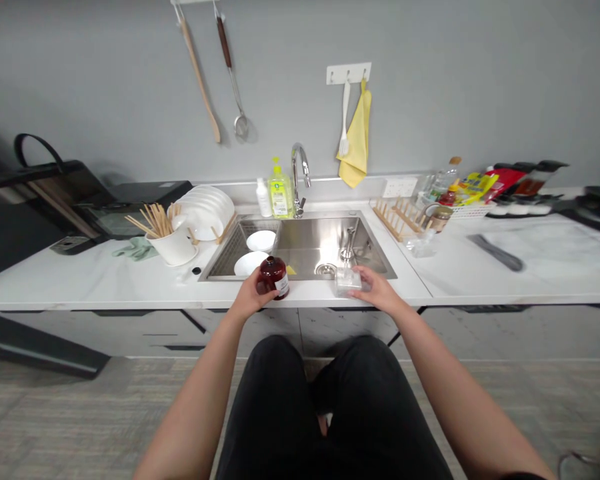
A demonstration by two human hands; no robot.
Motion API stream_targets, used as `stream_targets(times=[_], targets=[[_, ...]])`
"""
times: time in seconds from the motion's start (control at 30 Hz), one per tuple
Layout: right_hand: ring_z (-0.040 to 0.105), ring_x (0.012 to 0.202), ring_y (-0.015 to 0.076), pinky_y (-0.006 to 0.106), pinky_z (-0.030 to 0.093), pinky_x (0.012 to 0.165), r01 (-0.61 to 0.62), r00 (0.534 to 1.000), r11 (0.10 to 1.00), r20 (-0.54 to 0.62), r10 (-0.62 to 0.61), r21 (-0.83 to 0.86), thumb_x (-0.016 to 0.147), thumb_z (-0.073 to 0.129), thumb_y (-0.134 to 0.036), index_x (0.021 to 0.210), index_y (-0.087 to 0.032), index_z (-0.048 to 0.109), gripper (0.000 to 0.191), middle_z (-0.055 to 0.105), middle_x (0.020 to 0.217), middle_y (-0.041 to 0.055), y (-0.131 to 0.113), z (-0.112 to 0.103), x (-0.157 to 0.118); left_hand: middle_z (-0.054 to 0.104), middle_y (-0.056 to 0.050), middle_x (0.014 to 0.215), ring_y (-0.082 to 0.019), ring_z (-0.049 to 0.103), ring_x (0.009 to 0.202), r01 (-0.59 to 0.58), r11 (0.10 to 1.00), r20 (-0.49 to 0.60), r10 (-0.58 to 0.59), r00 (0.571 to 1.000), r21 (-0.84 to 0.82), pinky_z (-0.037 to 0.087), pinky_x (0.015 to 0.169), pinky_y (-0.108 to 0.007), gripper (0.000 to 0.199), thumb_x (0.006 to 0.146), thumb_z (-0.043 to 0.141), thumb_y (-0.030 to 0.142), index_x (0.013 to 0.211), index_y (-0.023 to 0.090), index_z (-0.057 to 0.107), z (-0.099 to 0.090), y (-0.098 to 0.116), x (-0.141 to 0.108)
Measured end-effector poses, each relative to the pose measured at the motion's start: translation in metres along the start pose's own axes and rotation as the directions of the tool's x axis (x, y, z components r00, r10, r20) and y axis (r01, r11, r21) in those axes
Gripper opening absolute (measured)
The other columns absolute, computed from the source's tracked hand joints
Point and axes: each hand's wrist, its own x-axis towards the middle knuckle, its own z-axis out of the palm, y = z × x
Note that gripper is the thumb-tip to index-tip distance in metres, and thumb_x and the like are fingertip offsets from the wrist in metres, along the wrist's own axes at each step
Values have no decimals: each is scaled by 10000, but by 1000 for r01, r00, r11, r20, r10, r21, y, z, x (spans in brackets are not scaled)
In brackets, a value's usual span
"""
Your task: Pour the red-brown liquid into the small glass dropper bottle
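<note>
My left hand [251, 295] is closed round a dark red-brown bottle [273, 272] with a white label and an open neck. The bottle is upright at the sink's front edge. To the right, my right hand [377, 290] grips a small clear container [347, 283] from its right side, also over the front edge; its exact kind is hard to make out. Between and behind both hands lies the steel sink [305, 235]. Two white bowls sit in its left part, the rear bowl [261, 241] and the front bowl [250, 264], partly behind the bottle.
A green dish soap bottle [280, 195] and a white bottle [263, 198] stand by the faucet [300, 177]. White plates [205, 210] and a chopstick pot [173, 245] are left. A wooden rack [400, 220], jars and a dark grey strip-like object [496, 253] are right.
</note>
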Motion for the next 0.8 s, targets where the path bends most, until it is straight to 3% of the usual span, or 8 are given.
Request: stream_targets(times=[0.27,0.33,0.4,0.47,0.5,0.6,0.7,0.8], targets=[[734,1391,457,663,537,1276,2,999,994,40,3,-112,826,966,-635,1471,-293,712,774,741,1547,151,0,-2,-2,518,-249,1775,-442,536,1631,-131,990,78,126,989,53,408,1366,-612,1148,835,996,446,1781,212,388,-12,-10,-16],[722,1421,445,652,535,1284,7,999,988,36,-1,-152,866,922,-654,1492,-278,692,766,732,1566,157,-4,-1,-4,510,-232,1783,-416,542,1630,-146,989,22,145,989,34,418,1355,-613,1063,899,933,481,1780,248,385,-26,-15,-25],[721,1427,443,641,552,1271,6,1000,983,25,-2,-182,889,900,-655,1496,-274,688,747,735,1565,162,-7,0,-5,613,-217,1682,-391,611,1563,-108,993,-164,114,980,40,477,1309,-587,871,954,850,532,1692,235,494,-50,-19,-31],[739,1402,449,636,583,1241,1,1000,979,22,4,-204,890,900,-647,1488,-279,695,731,753,1538,160,-8,1,-5,704,-198,1532,-363,689,1446,-12,993,-446,65,893,120,541,1241,-540,685,974,778,574,1525,202,612,-87,-23,-33],[747,1390,451,635,595,1227,-2,1000,978,22,7,-209,889,901,-641,1481,-281,699,722,761,1523,156,-8,1,-5,724,-188,1466,-347,714,1383,67,980,-587,57,808,187,568,1200,-517,627,978,741,584,1455,189,638,-108,-24,-32],[758,1378,453,632,610,1212,-10,1000,978,23,15,-208,882,909,-616,1459,-282,705,697,772,1500,147,-7,1,-3,697,-170,1434,-312,687,1333,421,818,-797,74,599,392,572,1160,-472,548,995,672,543,1393,167,649,-170,-25,-24],[760,1379,451,628,610,1214,-16,1000,980,18,20,-201,861,924,-603,1432,-273,714,693,781,1480,147,-7,1,-2,695,-159,1403,-316,664,1327,621,646,-817,8,576,444,537,1181,-472,550,970,699,493,1398,152,641,-206,-27,-14],[753,1395,437,624,593,1234,-15,1000,982,16,18,-188,852,931,-598,1428,-271,719,696,783,1480,147,-10,1,-1,736,-147,1315,-322,708,1226,666,616,-814,-66,577,422,547,1145,-487,591,966,706,471,1448,140,613,-211,-31,-9]])
